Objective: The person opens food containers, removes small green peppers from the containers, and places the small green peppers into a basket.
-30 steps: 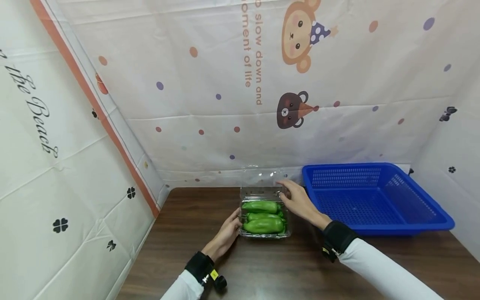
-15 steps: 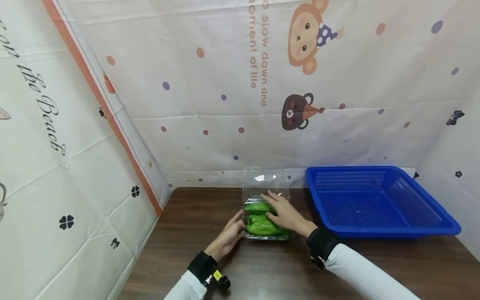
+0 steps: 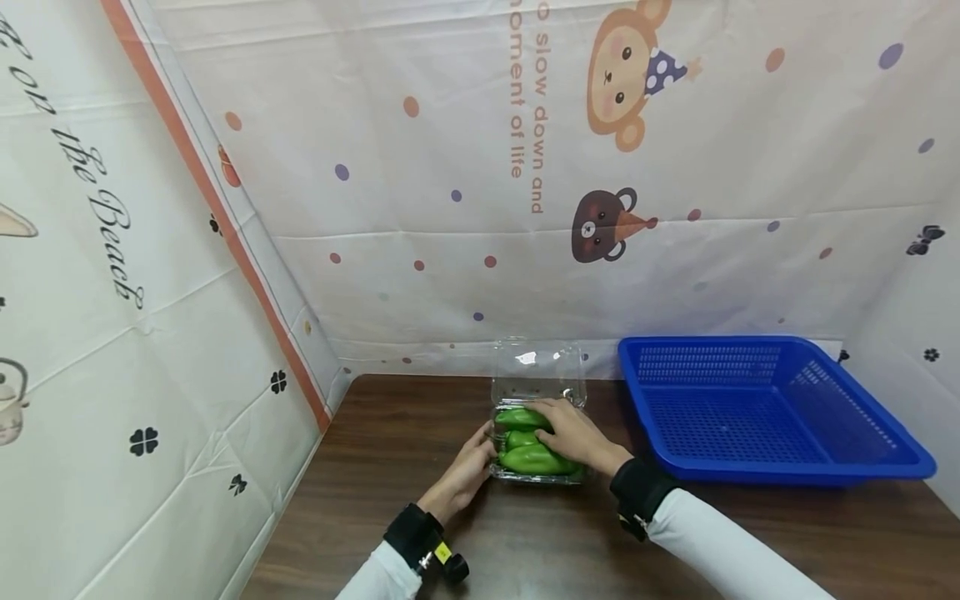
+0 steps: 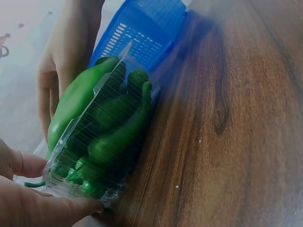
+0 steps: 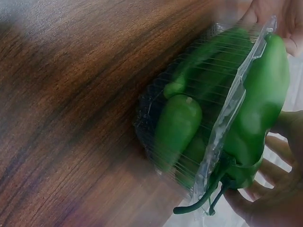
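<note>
Both arms reach forward toward 12 o'clock, white sleeves with dark wrist straps. The left hand [image 3: 467,469] lies low with fingers loosely extended, thumb up. The right hand [image 3: 573,433] is palm down, fingers curled over.

Box [image 3: 536,392] sits mid-counter [image 3: 420,533], near the back edge, lid standing up behind it. Peppers [image 3: 528,457] lie in the box, stacked front to back. Left hand [image 3: 467,471] touches the box's left side; right hand [image 3: 573,433] rests on the peppers. Basket [image 3: 765,408] right of the box, just beside.
</note>
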